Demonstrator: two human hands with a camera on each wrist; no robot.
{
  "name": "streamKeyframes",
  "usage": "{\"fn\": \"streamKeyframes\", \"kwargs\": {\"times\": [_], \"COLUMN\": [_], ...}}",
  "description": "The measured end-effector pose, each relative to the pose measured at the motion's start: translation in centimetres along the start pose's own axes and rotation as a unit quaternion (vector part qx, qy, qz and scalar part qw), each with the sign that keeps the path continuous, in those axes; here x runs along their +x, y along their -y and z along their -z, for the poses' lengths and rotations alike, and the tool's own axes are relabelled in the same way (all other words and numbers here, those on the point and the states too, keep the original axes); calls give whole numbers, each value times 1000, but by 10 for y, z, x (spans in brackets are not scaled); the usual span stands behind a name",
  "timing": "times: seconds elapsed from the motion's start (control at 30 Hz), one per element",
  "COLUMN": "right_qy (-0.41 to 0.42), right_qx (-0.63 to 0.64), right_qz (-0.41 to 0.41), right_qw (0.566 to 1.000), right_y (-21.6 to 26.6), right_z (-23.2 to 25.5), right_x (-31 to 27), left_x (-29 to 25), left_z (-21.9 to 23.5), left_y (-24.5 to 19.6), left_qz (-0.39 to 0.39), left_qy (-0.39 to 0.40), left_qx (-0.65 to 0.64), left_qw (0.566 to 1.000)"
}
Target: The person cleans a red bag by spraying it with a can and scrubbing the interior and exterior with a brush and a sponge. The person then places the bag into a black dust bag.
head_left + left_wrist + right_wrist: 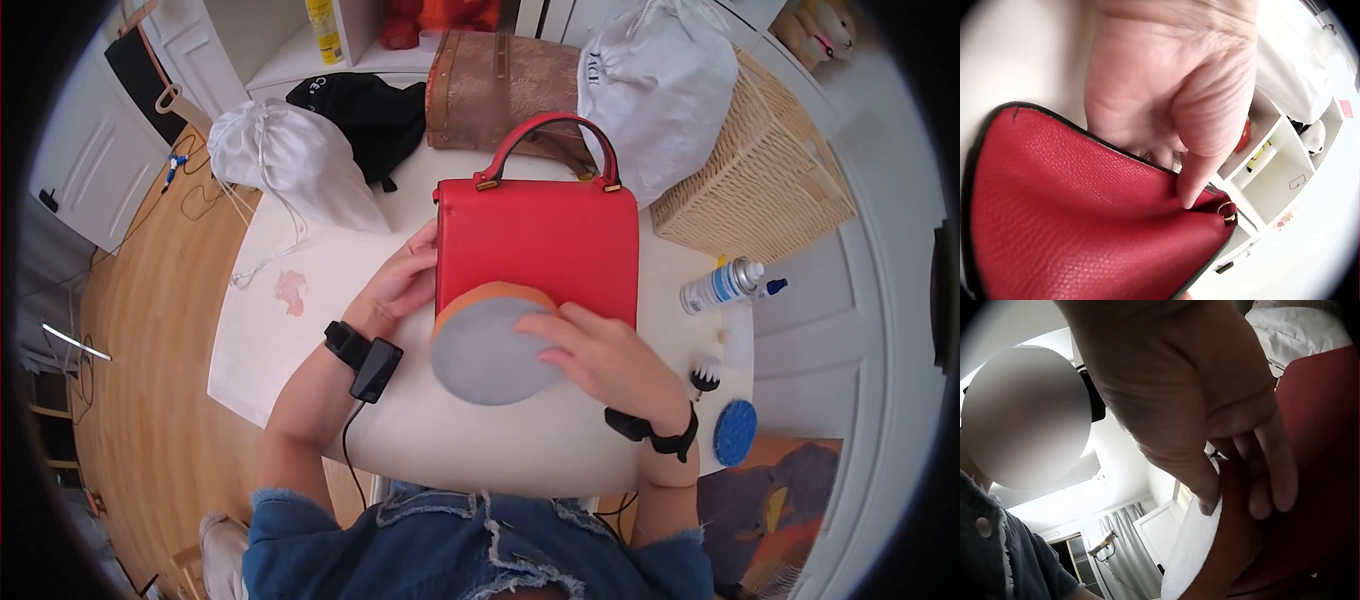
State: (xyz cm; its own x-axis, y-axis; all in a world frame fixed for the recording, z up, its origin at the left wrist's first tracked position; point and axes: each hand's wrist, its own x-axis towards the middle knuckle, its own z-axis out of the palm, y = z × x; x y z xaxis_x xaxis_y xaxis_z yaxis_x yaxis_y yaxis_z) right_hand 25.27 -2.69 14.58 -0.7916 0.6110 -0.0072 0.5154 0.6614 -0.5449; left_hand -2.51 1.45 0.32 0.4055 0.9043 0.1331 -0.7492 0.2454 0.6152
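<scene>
A red handbag [540,240] with a single top handle [552,122] stands on the white table. My left hand [408,275] grips its left side. In the left wrist view that hand's thumb [1194,184] presses into the bag's pebbled side panel [1072,187], while the other fingers go behind the edge. My right hand [605,360] holds a round foam pad [490,355], grey on its face and orange along its edge, against the lower front of the bag. The right wrist view shows thumb [1207,497] and fingers pinching the pad's rim from both sides.
White dust bags [290,165] [655,100], a black pouch [370,115] and a brown patterned bag [510,85] line the back. A wicker basket [760,170] stands at right. Along the right edge are a spray can [722,285], a small brush [705,375] and a blue round pad [735,432].
</scene>
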Motion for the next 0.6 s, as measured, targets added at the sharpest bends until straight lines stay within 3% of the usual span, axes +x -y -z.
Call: {"fn": "streamKeyframes", "kwargs": {"times": [0.07, 0.13, 0.2, 0.27, 0.33, 0.37, 0.43, 0.47, 0.53, 0.57, 0.6], "right_qy": [-105, -142, -235, -249, -228, -232, -137, -38, 12, 11, -72], "right_qx": [-35, 2, 0, 4, -19, -20, 18, -7, -16, -14, -17], "right_qz": [17, -31, -115, -118, -42, -44, 7, -32, -30, -31, -11], "right_qw": [994, 989, 965, 961, 973, 972, 990, 999, 999, 999, 997], "right_y": [-17, -26, -27, -26, -21, -19, -13, 1, 4, -2, -16], "right_z": [9, 28, 44, 44, 33, 25, 8, 10, 8, 10, 15], "right_x": [-9, -19, -27, -31, -26, -24, -16, -10, -7, -10, -17], "left_x": [0, -1, 0, -1, 0, -1, -1, -1, -2, -2, -2], "left_z": [-2, -4, -4, -7, -11, -12, -9, -8, -6, -6, -7], "left_y": [-1, -2, -2, -2, -2, -2, -2, -2, -2, -3, -2], "left_qz": [-2, -3, -4, 2, 7, 4, 0, 1, -1, 1, 2], "left_qy": [0, 0, -20, -30, -42, -51, -52, -52, -36, -37, -44], "left_qx": [0, 3, -12, -11, -14, -11, -4, -3, -16, -15, -17], "left_qw": [1000, 1000, 1000, 999, 999, 999, 999, 999, 999, 999, 999]}}
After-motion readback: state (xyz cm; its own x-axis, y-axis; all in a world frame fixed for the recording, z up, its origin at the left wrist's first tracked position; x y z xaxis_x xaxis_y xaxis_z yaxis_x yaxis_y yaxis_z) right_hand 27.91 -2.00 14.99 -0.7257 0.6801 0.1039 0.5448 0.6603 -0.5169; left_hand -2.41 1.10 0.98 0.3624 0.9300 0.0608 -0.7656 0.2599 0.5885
